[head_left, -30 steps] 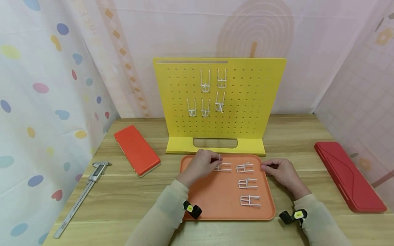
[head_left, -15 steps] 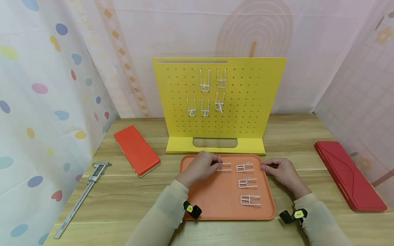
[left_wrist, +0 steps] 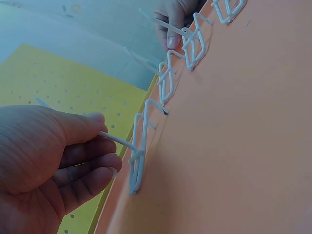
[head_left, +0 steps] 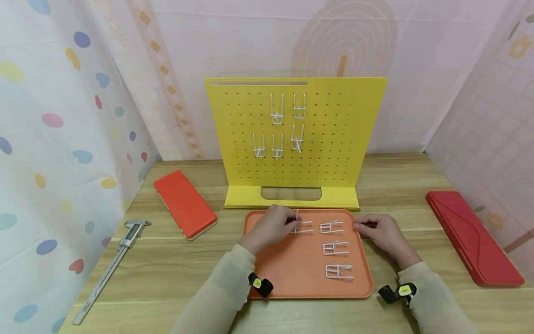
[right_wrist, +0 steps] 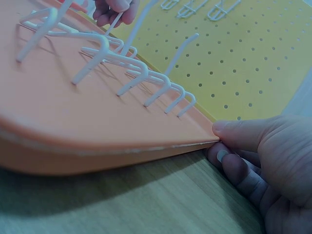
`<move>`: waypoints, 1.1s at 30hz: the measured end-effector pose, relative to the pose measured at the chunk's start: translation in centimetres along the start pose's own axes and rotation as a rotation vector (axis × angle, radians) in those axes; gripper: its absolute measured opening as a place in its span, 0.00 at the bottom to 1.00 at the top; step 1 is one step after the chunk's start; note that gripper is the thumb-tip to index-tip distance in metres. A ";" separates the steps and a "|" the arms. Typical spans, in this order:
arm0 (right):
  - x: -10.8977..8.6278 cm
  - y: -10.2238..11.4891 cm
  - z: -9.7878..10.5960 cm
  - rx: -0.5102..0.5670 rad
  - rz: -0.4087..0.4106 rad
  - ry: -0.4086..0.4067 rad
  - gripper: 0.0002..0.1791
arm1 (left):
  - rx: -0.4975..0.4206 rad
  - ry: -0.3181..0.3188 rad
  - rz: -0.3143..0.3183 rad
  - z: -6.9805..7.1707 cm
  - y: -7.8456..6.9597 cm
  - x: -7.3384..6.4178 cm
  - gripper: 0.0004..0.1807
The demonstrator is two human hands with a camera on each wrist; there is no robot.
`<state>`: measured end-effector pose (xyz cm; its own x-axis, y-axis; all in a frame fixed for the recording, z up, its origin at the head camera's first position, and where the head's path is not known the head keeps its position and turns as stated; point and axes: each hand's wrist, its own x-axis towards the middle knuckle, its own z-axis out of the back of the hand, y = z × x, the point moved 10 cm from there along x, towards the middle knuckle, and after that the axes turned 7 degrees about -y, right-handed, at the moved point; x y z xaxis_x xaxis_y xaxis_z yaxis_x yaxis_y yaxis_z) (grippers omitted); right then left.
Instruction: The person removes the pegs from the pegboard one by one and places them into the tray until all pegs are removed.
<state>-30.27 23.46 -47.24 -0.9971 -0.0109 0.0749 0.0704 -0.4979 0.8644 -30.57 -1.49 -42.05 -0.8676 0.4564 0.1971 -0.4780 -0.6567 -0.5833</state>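
Observation:
My left hand (head_left: pixel 273 225) pinches the upright prong of a white wire pegboard hook (left_wrist: pixel 138 165) between thumb and fingers. That hook rests on, or just above, the orange tray (head_left: pixel 288 273); which one I cannot tell. In the head view the hand covers part of it. At the tray's far right corner, my right hand (head_left: pixel 381 232) grips the rim, thumb on top and fingers below, as the right wrist view shows. Three more white hooks lie in a column along the tray's right side: a far hook (head_left: pixel 331 227), a middle hook (head_left: pixel 335 248) and a near hook (head_left: pixel 339 272).
Behind the tray stands a yellow pegboard (head_left: pixel 333 139) with several white hooks hung on it. A caliper (head_left: pixel 110 273) and an orange-red case (head_left: pixel 185 204) lie to the left. On the right is a long red case (head_left: pixel 471 236).

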 end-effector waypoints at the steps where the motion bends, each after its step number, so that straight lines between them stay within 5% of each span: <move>1: 0.0 0.0 0.0 0.002 -0.004 -0.001 0.13 | 0.001 -0.001 0.004 0.0 0.0 0.0 0.08; 33: -0.1 0.4 0.3 -0.053 0.028 -0.027 0.14 | 0.005 -0.001 0.001 0.4 -0.1 -0.1 0.07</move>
<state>-30.16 23.50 -46.74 -0.9936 -0.0025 0.1133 0.0965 -0.5431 0.8341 -30.47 -1.68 -41.73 -0.8685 0.4550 0.1969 -0.4773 -0.6602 -0.5799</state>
